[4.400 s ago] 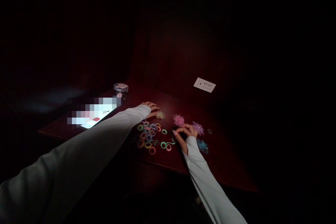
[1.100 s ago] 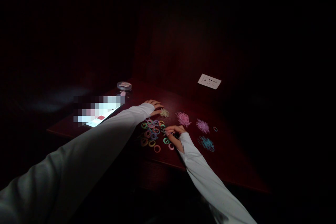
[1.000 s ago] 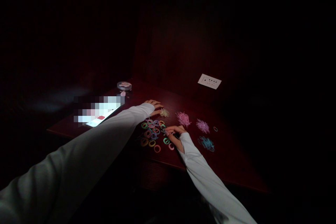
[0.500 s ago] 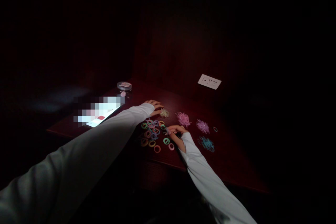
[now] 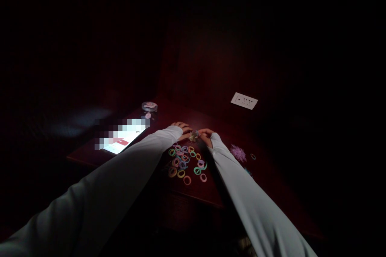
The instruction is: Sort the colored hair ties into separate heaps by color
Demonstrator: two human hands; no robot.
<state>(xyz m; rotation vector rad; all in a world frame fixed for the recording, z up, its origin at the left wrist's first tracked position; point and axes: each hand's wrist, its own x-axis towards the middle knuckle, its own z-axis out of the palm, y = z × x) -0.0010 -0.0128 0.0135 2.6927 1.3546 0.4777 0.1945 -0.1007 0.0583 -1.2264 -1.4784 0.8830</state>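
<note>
Low in the centre of the frame, coloured rings (image 5: 183, 164) lie scattered on your table (image 5: 208, 195), a purple pile (image 5: 238, 153) to their right. Past the rings, your left hand (image 5: 181, 127) and right hand (image 5: 207, 136) closely flank a pale yellow pile (image 5: 193, 137); whether either grips anything you can't tell. Farther back, left of centre, stands a round container (image 5: 150, 107).

We stretch our left arm (image 5: 120, 176) from the near left and our right arm (image 5: 250, 192) from the near right, both long-sleeved. At their far ends, our left hand (image 5: 182, 128) points its slightly bent fingers right; our right hand (image 5: 207, 137), just beside it, points left, its grip unclear.
</note>
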